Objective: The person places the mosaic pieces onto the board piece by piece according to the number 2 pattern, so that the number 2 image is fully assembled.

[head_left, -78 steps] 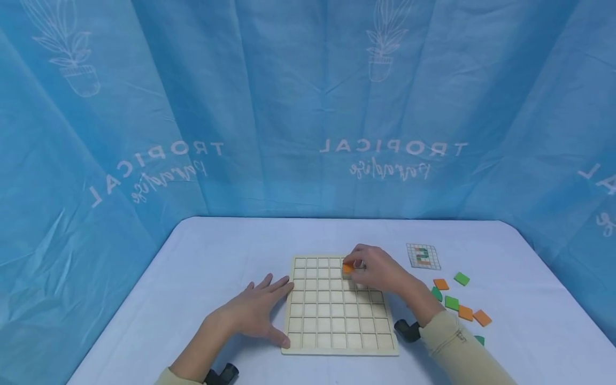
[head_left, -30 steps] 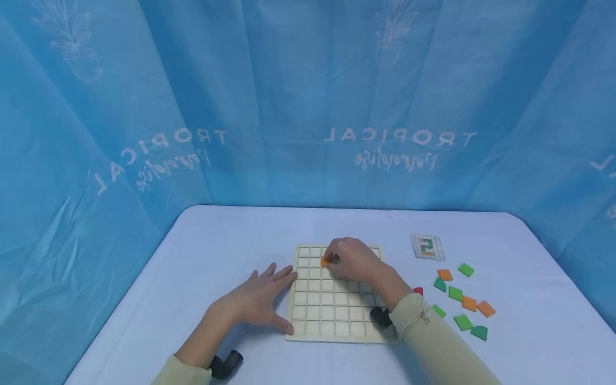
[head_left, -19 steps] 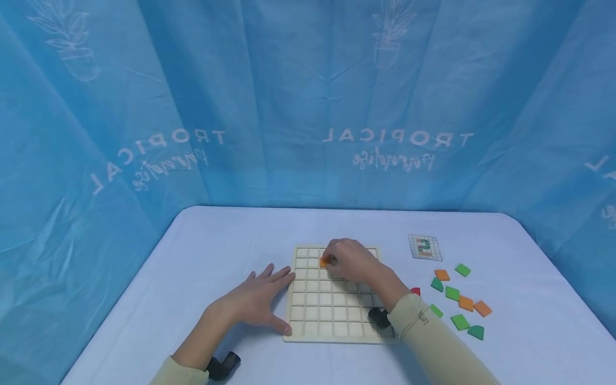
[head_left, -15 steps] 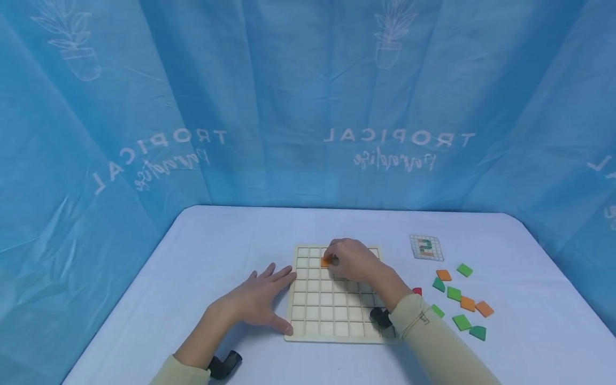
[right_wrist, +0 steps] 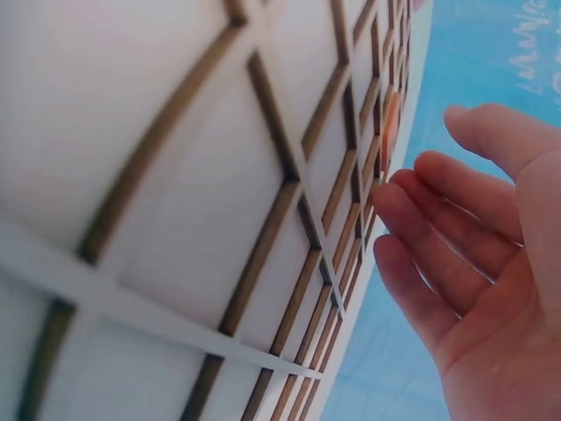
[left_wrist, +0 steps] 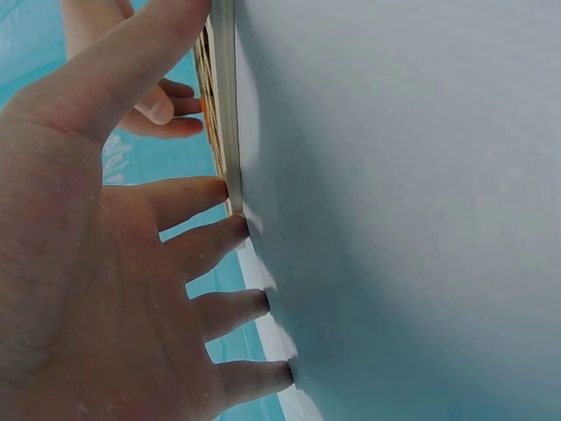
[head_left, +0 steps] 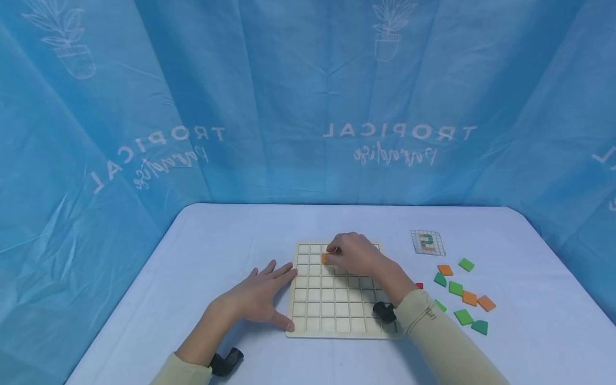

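Observation:
A pale wooden grid board (head_left: 327, 309) lies on the white-covered table. One orange square tile (head_left: 324, 258) sits in a cell of its second row from the far edge. My right hand (head_left: 358, 255) hovers over the board just right of that tile. In the right wrist view the orange tile (right_wrist: 391, 127) lies in the grid, and the fingers (right_wrist: 456, 197) are loosely bent with nothing held. With fingers spread, my left hand (head_left: 257, 297) touches the board's left edge, its thumb at the near left corner. The left wrist view shows the left fingertips (left_wrist: 215, 189) along the board's side (left_wrist: 226, 105).
Right of the board lie loose tiles: green squares (head_left: 464, 317), orange squares (head_left: 469, 298), dark green rounded pieces (head_left: 479, 327) and a red piece (head_left: 419, 285) partly behind the right forearm. A gridded pattern card (head_left: 428, 243) lies farther back. A blue curtain (head_left: 269, 107) hangs behind the table.
My right hand carried the orange tile leftward across the board and set it in a cell. Just now its fingers have loosened from the tile. The left hand has stayed at the board's edge.

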{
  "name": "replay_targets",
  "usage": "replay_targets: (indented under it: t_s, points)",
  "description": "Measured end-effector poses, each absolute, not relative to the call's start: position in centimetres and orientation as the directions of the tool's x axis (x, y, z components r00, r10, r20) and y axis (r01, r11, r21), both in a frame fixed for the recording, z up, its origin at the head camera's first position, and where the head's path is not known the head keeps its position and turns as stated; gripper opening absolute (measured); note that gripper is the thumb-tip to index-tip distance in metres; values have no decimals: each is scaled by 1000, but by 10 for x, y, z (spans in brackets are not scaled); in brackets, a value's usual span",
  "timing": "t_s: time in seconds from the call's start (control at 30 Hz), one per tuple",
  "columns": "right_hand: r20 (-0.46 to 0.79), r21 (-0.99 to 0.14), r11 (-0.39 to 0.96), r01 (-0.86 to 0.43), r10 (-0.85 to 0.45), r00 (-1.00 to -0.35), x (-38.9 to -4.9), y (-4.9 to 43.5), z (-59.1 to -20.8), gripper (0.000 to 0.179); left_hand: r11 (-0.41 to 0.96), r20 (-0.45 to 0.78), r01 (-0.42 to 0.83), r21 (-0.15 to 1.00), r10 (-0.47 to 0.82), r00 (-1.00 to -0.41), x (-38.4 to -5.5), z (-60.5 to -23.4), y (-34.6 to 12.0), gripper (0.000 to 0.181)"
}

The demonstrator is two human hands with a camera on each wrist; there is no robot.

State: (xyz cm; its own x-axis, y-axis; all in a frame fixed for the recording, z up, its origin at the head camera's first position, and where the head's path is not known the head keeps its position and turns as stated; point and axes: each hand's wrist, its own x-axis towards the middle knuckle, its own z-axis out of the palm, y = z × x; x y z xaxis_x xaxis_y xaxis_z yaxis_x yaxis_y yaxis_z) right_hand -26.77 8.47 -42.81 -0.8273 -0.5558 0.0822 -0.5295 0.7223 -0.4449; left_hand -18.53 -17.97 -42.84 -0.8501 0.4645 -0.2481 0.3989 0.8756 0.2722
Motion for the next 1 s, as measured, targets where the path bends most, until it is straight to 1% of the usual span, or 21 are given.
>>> replay_targets:
  t_s: [0.33,0.6,0.83,1.0]
  points:
    - [45,-532,695,-485,-548,-835,-261,92,-425,28,875,-255,386,292,460,-850,-183,-428,-182,119]
    - [64,-586,665,-463,-532,-844,-254,120,-421,28,873,-247,380,306,459,-854,-184,-429,-182,120]
    - [108,-572,670,-473,-510,-853,-248,149,-422,28,873,-250,384,302,461,-852,-184,-428,-182,120]
    - [115,-585,670,-457,-489,-865,-242,168,-417,27,875,-248,382,299,458,-854,-185,-429,-181,121]
